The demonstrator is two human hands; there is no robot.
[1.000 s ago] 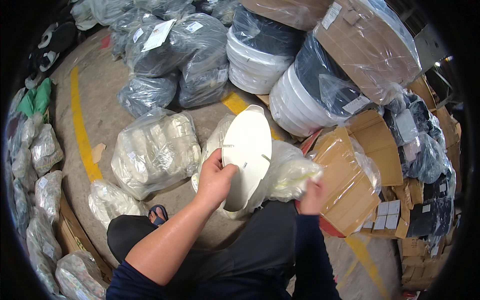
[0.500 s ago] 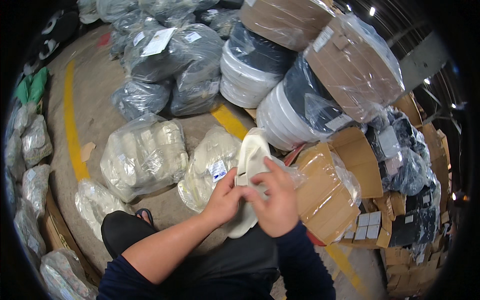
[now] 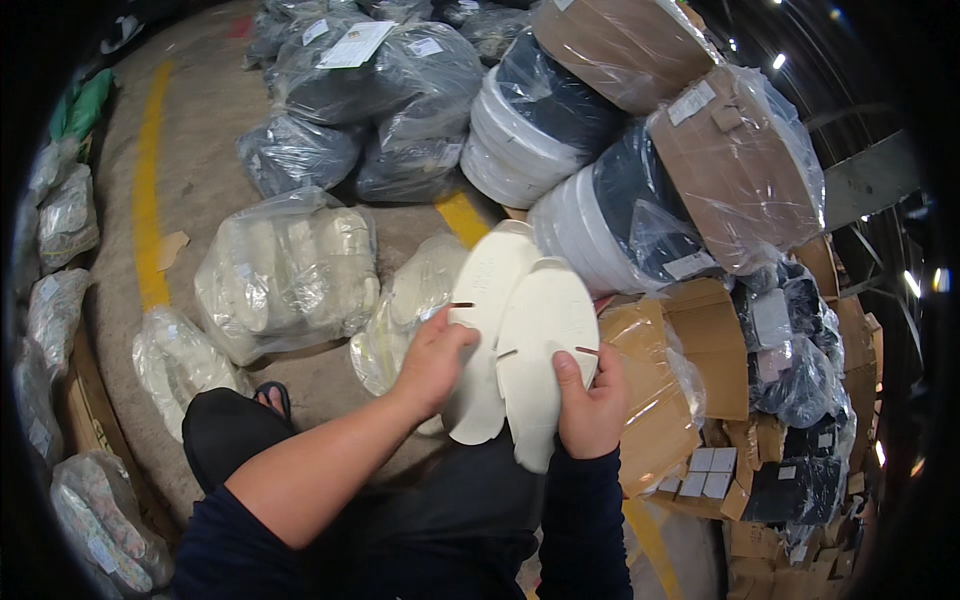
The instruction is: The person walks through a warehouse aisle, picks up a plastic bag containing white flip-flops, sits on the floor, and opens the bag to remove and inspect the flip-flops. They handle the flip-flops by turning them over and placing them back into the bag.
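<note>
A pair of cream-coloured shoe soles is spread in front of me, flat faces up. My left hand (image 3: 436,362) is closed on the outer edge of the left sole (image 3: 482,290), by a dark slot. Thumb on top, my right hand (image 3: 592,400) grips the right sole (image 3: 545,325) by a similar slot. The right sole overlaps the left one and sits a little lower. Just behind them stands a clear plastic bag of cream soles (image 3: 405,318); a bigger bag of soles (image 3: 290,270) is to its left.
Open cardboard boxes (image 3: 650,390) stand close by my right hand. Farther off are grey plastic-wrapped bundles (image 3: 400,90) and large rolls wrapped in clear film (image 3: 605,215). More bagged soles (image 3: 185,370) lie beside my left knee. Yellow stripes (image 3: 148,200) mark the concrete floor.
Held together and tilted edge-on before, the soles are now fanned apart with broad faces up. My right hand has moved from above them to the right sole's outer edge.
</note>
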